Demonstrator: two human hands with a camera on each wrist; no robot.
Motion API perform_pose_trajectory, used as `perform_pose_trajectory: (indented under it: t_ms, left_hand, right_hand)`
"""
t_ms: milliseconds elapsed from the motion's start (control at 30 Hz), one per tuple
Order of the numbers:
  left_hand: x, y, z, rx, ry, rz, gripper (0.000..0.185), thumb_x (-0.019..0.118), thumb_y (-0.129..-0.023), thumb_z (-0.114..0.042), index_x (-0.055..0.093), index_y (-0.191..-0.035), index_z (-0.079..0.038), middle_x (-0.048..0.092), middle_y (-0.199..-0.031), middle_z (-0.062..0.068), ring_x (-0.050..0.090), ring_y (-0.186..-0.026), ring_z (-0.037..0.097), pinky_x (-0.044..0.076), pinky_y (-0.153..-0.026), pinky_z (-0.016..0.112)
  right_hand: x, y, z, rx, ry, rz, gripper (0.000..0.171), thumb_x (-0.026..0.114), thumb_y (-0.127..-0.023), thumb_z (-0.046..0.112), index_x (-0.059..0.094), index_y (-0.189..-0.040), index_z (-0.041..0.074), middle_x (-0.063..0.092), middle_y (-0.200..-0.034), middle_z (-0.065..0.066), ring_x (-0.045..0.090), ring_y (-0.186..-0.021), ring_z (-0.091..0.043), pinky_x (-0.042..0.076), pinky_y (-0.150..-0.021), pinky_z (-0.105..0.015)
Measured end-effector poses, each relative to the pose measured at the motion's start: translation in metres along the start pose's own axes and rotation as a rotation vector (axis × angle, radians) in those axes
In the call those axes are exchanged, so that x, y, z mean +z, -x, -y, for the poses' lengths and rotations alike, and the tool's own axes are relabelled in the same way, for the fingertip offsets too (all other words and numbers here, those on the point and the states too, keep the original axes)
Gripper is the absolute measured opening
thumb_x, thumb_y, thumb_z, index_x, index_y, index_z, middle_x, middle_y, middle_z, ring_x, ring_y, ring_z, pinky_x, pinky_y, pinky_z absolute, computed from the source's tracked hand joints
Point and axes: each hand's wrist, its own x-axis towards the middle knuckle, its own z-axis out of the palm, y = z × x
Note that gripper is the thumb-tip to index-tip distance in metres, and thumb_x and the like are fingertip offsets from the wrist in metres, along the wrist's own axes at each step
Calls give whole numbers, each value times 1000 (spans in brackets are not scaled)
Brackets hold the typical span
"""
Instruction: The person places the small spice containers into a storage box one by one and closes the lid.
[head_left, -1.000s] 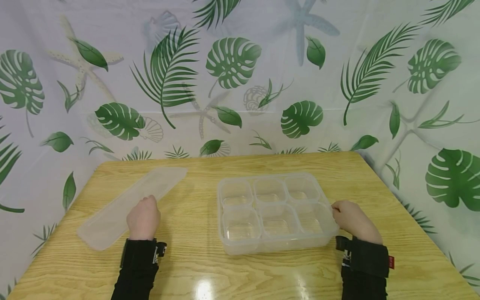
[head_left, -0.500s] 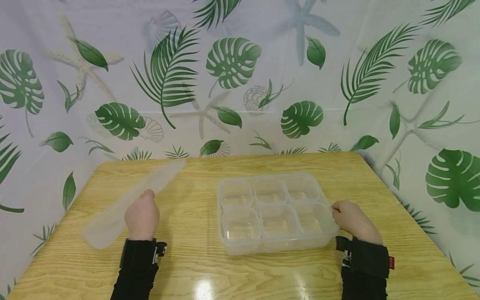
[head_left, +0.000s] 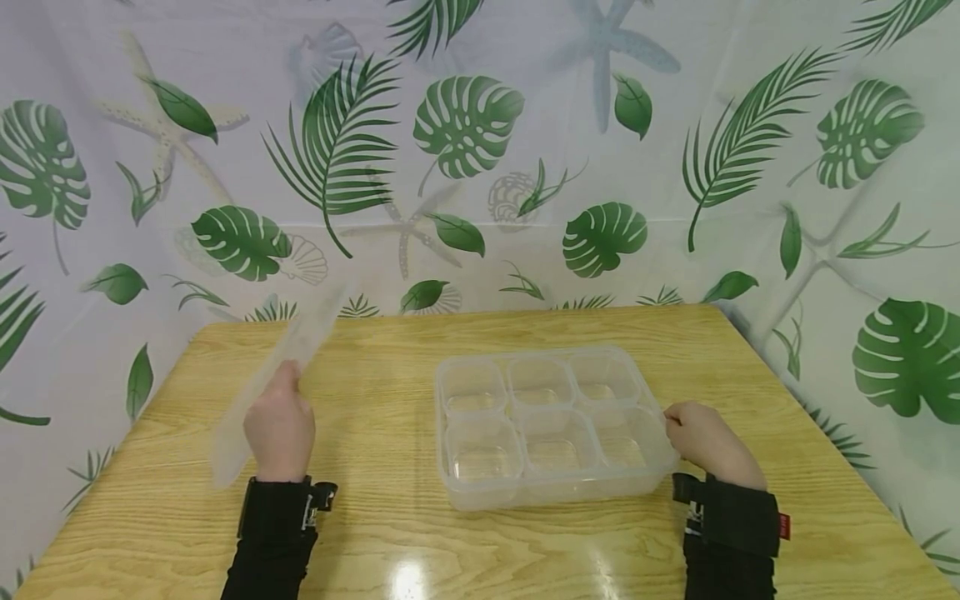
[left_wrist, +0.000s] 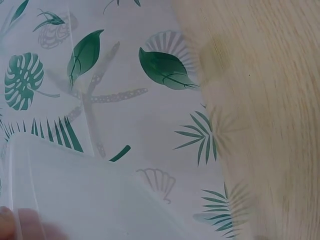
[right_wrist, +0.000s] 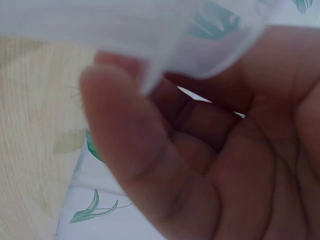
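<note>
A translucent plastic lid (head_left: pixel 306 335) hangs steeply tilted over the left part of the table, its long edge held by my left hand (head_left: pixel 280 429). In the left wrist view the lid (left_wrist: pixel 80 190) fills the lower left, with fingertips (left_wrist: pixel 6 223) at its edge; most of that hand is out of sight there. A clear storage box (head_left: pixel 555 490) with several compartments sits flat on the table, without a cover. My right hand (head_left: pixel 712 442) pinches its right rim. In the right wrist view the thumb and curled fingers (right_wrist: pixel 125 125) close on the rim (right_wrist: pixel 155 70).
The wooden table (head_left: pixel 375 533) carries the box right of centre. A white cloth (head_left: pixel 517 275) printed with leaves and starfish hangs behind the table and along both sides.
My left hand has lifted the lid off the table and tipped it up; its far end now stands higher and its near end has swung right. The box and right hand stay put.
</note>
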Motion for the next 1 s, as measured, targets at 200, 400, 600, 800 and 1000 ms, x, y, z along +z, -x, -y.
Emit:
perform_pose_trajectory:
  t_ms: [200, 400, 600, 800, 1000]
  left_hand:
    - [1, -1, 4, -22, 97, -69, 20, 49, -81, 11, 61, -96, 5, 62, -78, 24, 50, -45, 35, 37, -40, 44]
    - [-2, -5, 5, -92, 228, -117, 21, 46, -91, -1, 60, -100, 11, 61, -90, 28, 59, -65, 41, 46, -52, 47]
    - [-6, -7, 3, -132, 329, -125, 25, 43, -93, -3, 57, -105, 13, 58, -96, 30, 59, -71, 42, 45, -53, 46]
    - [-9, -7, 2, -220, 428, -149, 28, 42, -94, -10, 58, -104, 12, 58, -100, 28, 59, -81, 41, 46, -65, 48]
    - [-14, -10, 1, -317, 550, -160, 28, 42, -94, -10, 58, -106, 10, 58, -107, 21, 51, -106, 29, 40, -87, 39]
  right_hand:
    - [0, 0, 1, 2, 7, 4, 33, 35, -90, 2, 42, -58, 9, 33, -53, 0, 34, -48, -14, 30, -48, -27]
    - [-1, 0, 2, -2, 4, 2, 33, 34, -89, 2, 43, -58, 8, 33, -53, 0, 33, -48, -14, 30, -48, -27]
    - [-1, 0, 2, -8, 0, -2, 34, 34, -89, 1, 40, -57, 9, 32, -53, 0, 32, -47, -14, 30, -47, -27]
    - [0, 1, 2, -1, -6, 2, 33, 34, -90, 2, 41, -58, 9, 33, -53, 0, 33, -47, -14, 30, -47, -27]
    - [0, 1, 2, 3, -9, 7, 33, 33, -90, 1, 40, -58, 9, 33, -53, -1, 33, -47, -14, 30, -47, -28]
